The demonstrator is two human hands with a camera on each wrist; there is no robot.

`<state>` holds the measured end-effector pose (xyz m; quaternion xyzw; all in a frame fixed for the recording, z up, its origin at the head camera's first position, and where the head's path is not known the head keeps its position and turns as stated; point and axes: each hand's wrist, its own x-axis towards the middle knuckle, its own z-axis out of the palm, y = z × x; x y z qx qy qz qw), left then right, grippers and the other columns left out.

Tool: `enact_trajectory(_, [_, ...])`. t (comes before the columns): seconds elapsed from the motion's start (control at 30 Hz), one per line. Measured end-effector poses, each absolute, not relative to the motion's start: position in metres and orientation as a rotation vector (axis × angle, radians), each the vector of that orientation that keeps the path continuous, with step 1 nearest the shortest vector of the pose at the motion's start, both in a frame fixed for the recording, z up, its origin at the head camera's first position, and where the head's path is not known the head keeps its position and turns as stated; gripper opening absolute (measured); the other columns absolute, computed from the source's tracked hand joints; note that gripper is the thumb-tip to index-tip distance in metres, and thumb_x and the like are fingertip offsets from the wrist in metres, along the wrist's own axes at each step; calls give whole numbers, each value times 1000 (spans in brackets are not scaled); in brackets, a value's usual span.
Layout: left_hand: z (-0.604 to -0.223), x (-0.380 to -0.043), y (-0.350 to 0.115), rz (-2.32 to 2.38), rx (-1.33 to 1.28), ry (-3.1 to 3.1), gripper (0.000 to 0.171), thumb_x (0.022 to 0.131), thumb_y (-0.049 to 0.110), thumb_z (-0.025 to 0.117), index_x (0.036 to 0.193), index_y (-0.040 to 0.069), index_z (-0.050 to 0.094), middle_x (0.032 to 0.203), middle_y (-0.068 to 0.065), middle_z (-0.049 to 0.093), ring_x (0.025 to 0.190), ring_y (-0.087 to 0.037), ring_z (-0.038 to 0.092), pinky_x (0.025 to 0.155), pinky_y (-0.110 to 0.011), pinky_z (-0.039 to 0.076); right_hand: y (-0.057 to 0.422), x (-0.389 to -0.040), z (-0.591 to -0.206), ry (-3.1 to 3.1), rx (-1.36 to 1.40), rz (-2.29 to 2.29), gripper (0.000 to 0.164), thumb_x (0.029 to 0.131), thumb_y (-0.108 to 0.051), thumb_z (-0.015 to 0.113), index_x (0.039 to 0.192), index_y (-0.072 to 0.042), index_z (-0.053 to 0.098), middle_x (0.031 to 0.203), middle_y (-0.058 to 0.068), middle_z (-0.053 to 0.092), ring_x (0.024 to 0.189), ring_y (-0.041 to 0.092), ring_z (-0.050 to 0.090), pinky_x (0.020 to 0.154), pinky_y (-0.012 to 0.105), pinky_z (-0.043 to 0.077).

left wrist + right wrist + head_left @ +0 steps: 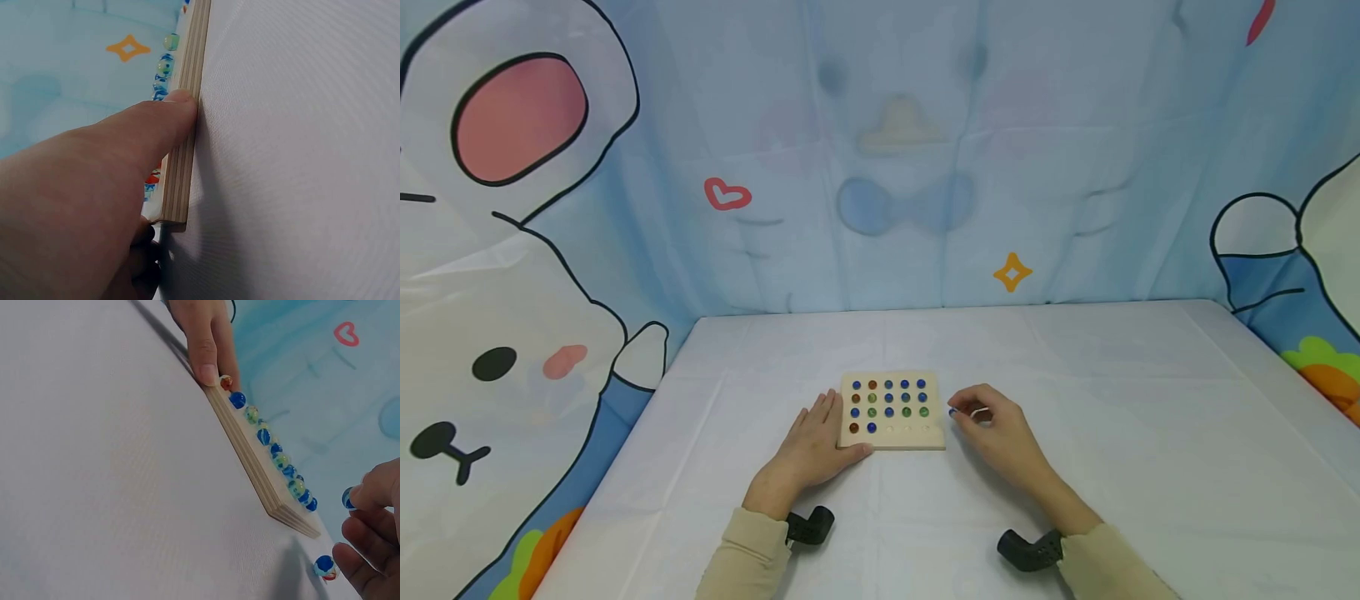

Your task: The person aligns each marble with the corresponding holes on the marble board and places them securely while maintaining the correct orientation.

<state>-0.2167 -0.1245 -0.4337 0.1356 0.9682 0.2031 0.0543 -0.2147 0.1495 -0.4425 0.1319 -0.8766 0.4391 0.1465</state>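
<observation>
A pale wooden board [897, 437] lies on the table with rows of glass marbles [889, 398] in blue, green and amber. Its front row holds two marbles at the left; bare hollows show to their right. My left hand [812, 442] rests against the board's left side, its thumb on the front edge, as the left wrist view also shows. Just right of the board, my right hand [1000, 433] pinches a blue marble [348, 499] between thumb and finger. In the right wrist view, more marbles [324, 565] show beside its lower fingers.
A white cloth [1150, 417] covers the table. Behind it hangs a light blue printed curtain [1075, 167], with cartoon animals at both sides. Black wrist mounts [1030, 552] sit at the cuffs of the beige sleeves [1112, 567].
</observation>
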Motion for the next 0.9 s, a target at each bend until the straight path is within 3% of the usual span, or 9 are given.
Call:
enact_trajectory(0.13, [-434, -217, -125, 608, 415, 2943, 94, 93, 53, 61, 156, -3, 20, 164, -19, 20, 154, -32, 18, 125, -51, 17, 141, -215, -442, -2519, 367, 1318, 17, 90, 2, 67, 104, -8, 66, 103, 3, 68, 95, 16, 63, 85, 33, 57])
enact_trajectory(0.7, [-437, -220, -126, 581, 406, 2942, 94, 93, 55, 60, 156, -2, 20, 165, -18, 19, 154, -31, 17, 125, -50, 16, 106, -219, -439, -2479, 436, 1495, 15, 87, 1, 72, 100, -4, 68, 100, 6, 70, 91, 16, 65, 81, 22, 57])
enact_trajectory(0.9, [-438, -221, -127, 582, 421, 2940, 94, 94, 55, 59, 156, -3, 20, 164, -19, 19, 154, -32, 17, 125, -50, 17, 95, -220, -441, -2516, 460, 1485, 13, 88, -2, 72, 99, -8, 68, 98, 3, 70, 90, 13, 64, 80, 20, 55])
